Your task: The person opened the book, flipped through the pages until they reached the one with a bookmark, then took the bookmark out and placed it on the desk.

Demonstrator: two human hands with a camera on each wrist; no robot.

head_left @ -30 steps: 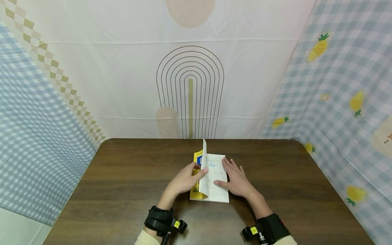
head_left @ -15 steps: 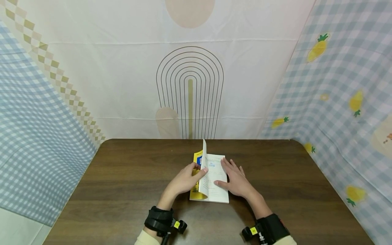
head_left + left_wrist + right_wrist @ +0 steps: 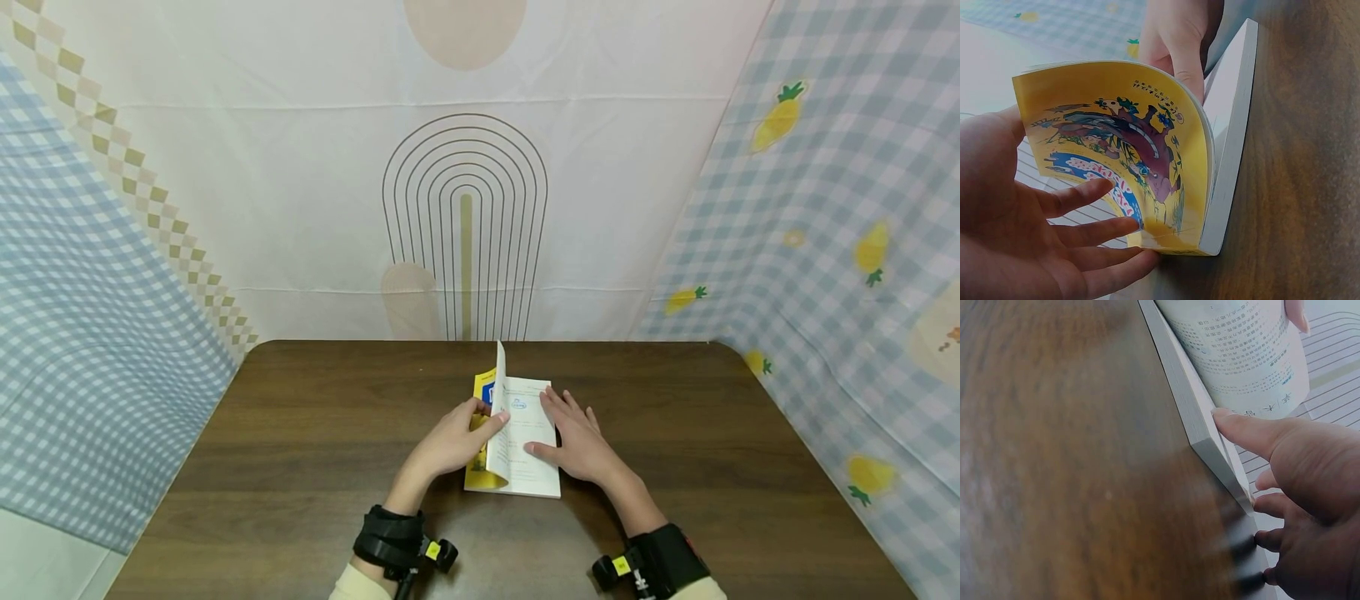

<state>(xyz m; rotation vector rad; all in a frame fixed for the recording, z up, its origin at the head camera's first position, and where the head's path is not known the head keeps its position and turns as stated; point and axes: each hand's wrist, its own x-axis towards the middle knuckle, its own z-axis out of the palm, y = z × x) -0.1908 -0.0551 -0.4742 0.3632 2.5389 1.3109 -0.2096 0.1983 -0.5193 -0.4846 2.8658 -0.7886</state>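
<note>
A paperback book (image 3: 534, 471) lies on the table with its front part lifted and curling to the left. Its yellow cover (image 3: 1191, 140) carries a dinosaur picture and a blue title panel. My left hand (image 3: 447, 440) pinches the raised cover and pages, thumb on the page side and fingers (image 3: 1088, 197) spread along the cover. Across the open page, my right hand (image 3: 581, 442) rests at the right edge with fingers extended. In the right wrist view its thumb (image 3: 1250, 432) touches the top of the page block, while the other fingertips sit at the book's side.
The book is on a brown wood-grain table (image 3: 315, 417). A white cloth printed with arches (image 3: 467, 250) hangs behind it, and blue checked cloths (image 3: 840, 333) flank both sides. Black straps with small cameras (image 3: 393, 537) are on both wrists.
</note>
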